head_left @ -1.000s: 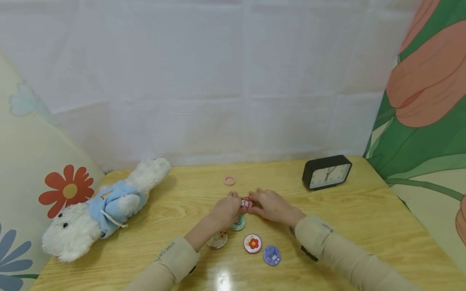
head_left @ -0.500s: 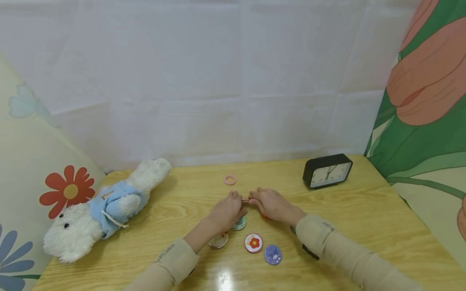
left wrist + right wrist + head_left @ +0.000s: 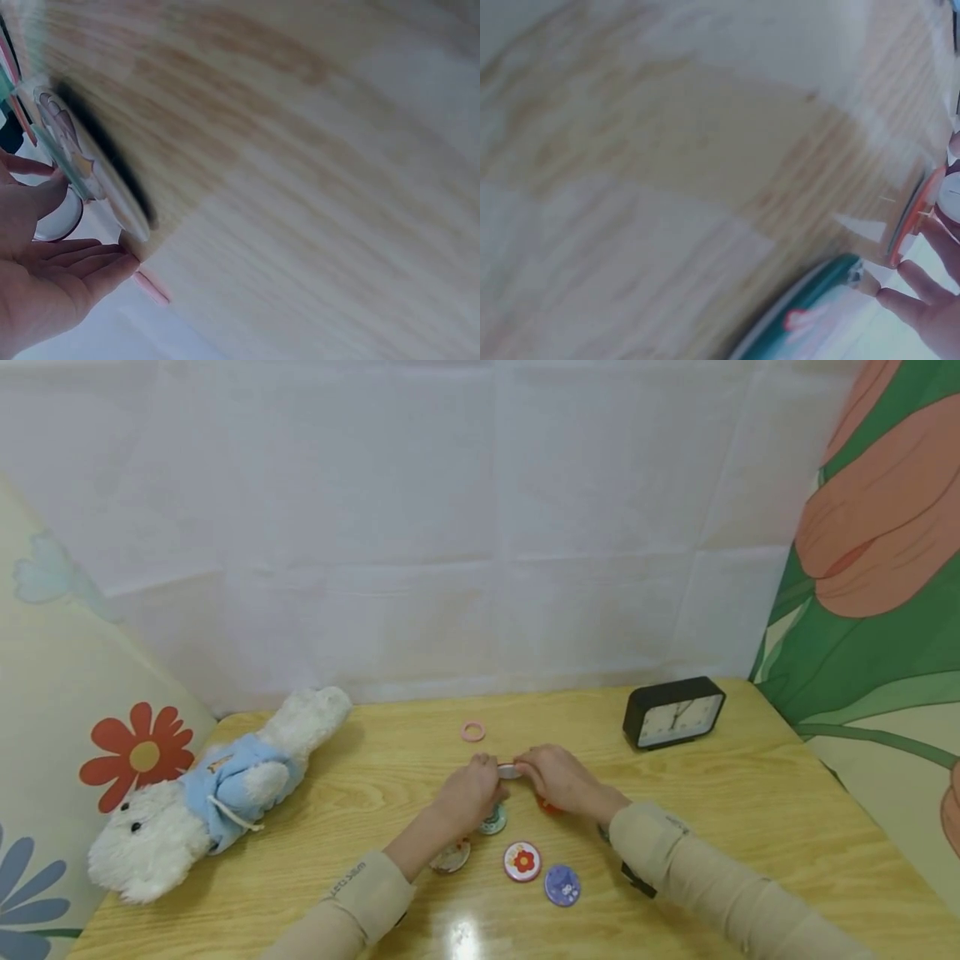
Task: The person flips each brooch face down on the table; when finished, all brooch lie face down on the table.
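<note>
Between my two hands, just above the wooden table (image 3: 750,802), sits a small round badge (image 3: 509,771) with its pale silvery back facing up. My left hand (image 3: 483,779) pinches its left edge and my right hand (image 3: 531,770) pinches its right edge. The left wrist view shows the badge's back (image 3: 56,221) beside my left fingers (image 3: 90,274). Below the hands lie a teal badge (image 3: 492,820), a pale badge (image 3: 450,856) partly under my left forearm, a white badge with a red flower (image 3: 522,861) and a blue badge (image 3: 562,886). An orange badge (image 3: 549,807) peeks from under my right hand.
A pink ring (image 3: 472,732) lies behind the hands. A black alarm clock (image 3: 672,712) stands at the back right. A white plush rabbit in a blue top (image 3: 210,789) lies at the left. Flowered panels flank the table on both sides.
The badge between my fingers has been turned over: its red patterned face showed first, then its edge, and its silvery back shows now. Both hands stayed in place.
</note>
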A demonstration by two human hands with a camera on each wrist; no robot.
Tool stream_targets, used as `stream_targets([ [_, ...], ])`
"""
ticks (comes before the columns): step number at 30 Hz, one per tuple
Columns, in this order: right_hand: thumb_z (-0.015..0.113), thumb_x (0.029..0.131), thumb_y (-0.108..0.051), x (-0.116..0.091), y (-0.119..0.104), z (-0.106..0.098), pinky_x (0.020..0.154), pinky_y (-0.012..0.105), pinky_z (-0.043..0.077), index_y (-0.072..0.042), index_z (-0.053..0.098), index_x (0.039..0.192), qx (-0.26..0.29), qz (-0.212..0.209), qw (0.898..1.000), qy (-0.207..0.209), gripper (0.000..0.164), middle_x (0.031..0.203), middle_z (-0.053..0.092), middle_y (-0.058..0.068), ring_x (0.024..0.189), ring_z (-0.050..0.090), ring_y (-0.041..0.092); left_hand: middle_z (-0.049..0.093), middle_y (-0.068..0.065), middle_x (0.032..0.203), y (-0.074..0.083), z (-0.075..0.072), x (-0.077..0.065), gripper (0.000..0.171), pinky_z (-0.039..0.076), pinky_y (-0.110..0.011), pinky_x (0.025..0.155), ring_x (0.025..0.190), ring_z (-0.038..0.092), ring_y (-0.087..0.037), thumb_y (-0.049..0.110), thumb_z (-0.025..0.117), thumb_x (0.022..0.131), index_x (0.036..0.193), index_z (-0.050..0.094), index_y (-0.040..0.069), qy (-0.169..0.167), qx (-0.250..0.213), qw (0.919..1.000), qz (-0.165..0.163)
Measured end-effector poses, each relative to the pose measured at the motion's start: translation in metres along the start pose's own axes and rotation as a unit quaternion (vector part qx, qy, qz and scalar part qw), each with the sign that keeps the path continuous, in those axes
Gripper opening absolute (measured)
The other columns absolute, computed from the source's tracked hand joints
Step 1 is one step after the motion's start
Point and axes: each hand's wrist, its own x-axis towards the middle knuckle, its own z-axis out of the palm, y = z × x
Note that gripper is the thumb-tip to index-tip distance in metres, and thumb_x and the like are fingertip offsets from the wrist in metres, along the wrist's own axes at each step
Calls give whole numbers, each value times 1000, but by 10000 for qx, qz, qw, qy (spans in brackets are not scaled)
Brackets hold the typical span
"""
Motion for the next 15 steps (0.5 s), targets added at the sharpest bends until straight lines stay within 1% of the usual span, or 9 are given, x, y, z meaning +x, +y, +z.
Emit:
stream_targets([
  [4, 54, 101, -15, 0, -1, 1, 86, 43, 53, -1, 72, 103, 29, -17, 9999, 152, 23, 96, 72, 9, 92, 66, 26, 55, -14, 84, 2, 0, 1, 30, 57, -39, 64, 73, 60, -26, 19, 73, 88, 94, 57, -5, 15, -5, 10000, -52],
  [10, 56, 99, -16, 0, -1, 4, 80, 40, 52, -5, 73, 95, 44, 74, 9992, 398, 21, 87, 71, 4, 83, 63, 22, 55, -16, 84, 5, 3, 0, 38, 58, -36, 64, 74, 60, -26, 22, 73, 88, 96, 56, -10, 184, 275, 9995, -2],
  [13, 60, 97, -15, -1, 0, 5, 78, 38, 52, -6, 74, 94, 43, 74, 9981, 603, 17, 87, 72, 3, 82, 62, 20, 55, -17, 86, 7, 4, 0, 40, 58, -35, 66, 76, 59, -26, 24, 73, 89, 98, 56, -11, 223, 401, 9989, -21],
  [15, 63, 95, -14, -2, 0, 6, 73, 35, 51, -7, 75, 97, 86, 127, 9970, 756, 14, 89, 72, 2, 79, 60, 18, 55, -17, 87, 8, 4, -1, 41, 58, -34, 67, 78, 59, -26, 25, 72, 89, 100, 56, -12, 222, 476, 9986, 5],
])
